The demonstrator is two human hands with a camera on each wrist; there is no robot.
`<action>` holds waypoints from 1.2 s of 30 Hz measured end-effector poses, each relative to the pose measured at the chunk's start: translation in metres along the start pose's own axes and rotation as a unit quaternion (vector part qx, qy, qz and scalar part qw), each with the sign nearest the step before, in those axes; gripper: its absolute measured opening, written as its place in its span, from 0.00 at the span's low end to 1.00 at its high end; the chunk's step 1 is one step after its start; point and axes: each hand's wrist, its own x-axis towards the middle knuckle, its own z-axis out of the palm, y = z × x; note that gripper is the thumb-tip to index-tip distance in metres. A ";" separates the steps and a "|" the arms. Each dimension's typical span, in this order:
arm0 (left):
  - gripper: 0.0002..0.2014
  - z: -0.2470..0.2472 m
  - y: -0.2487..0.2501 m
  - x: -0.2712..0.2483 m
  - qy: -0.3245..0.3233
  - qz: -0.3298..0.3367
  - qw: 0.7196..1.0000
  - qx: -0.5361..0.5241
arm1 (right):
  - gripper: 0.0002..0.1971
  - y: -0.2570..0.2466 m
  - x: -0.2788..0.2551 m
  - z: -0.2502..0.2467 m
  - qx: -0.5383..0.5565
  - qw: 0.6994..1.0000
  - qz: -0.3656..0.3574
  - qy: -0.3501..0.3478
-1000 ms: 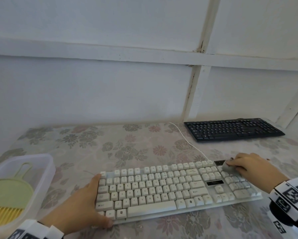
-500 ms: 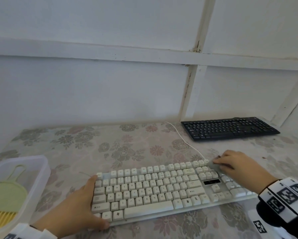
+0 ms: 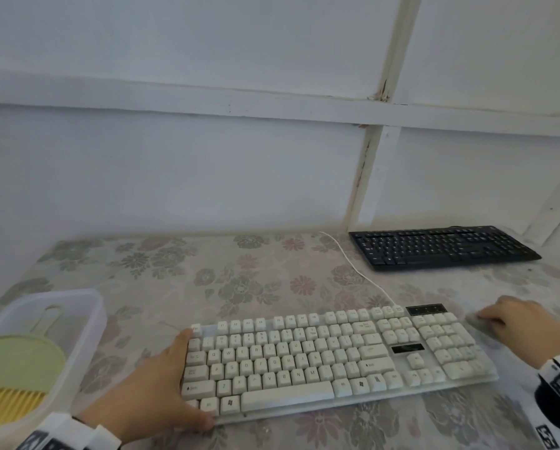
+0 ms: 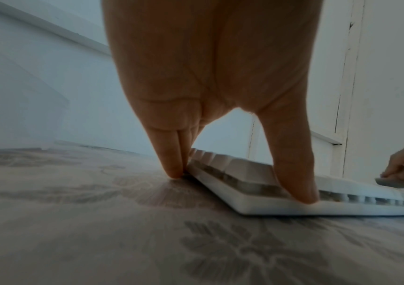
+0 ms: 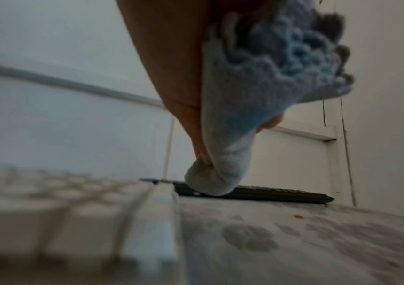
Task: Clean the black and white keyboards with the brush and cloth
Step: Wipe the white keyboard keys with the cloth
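The white keyboard (image 3: 330, 358) lies in front of me on the flowered table (image 3: 239, 280). My left hand (image 3: 181, 378) braces its left end, straight fingers (image 4: 174, 164) against the side edge and the thumb (image 4: 298, 185) on the front edge. My right hand (image 3: 499, 318) grips a bunched pale blue cloth (image 5: 232, 135) just past the keyboard's far right corner, low over the table. The black keyboard (image 3: 440, 246) sits at the back right by the wall. The green brush (image 3: 15, 368) with yellow bristles lies in a clear plastic box (image 3: 87, 306) at the left.
A white cable (image 3: 359, 274) runs from the white keyboard's back edge toward the wall. The wall stands close behind the table. Bare tablecloth shows between the two keyboards and behind the box.
My right hand has slid the cloth rightward off the upper right keys, past the keyboard's right end. The left hand has kept its place on the left end.
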 end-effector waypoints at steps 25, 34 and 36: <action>0.51 0.001 -0.006 0.007 0.011 0.027 0.999 -0.016 | 0.10 -0.360 -0.084 -0.075 0.097 0.890 -0.442 -0.063; 0.60 -0.001 -0.003 0.004 0.014 0.016 1.000 -0.002 | 0.12 -0.338 -0.085 -0.065 0.063 0.890 -0.448 -0.050; 0.60 -0.001 -0.002 0.003 0.010 0.011 1.000 0.001 | 0.12 -0.326 -0.082 -0.065 0.054 0.893 -0.444 -0.053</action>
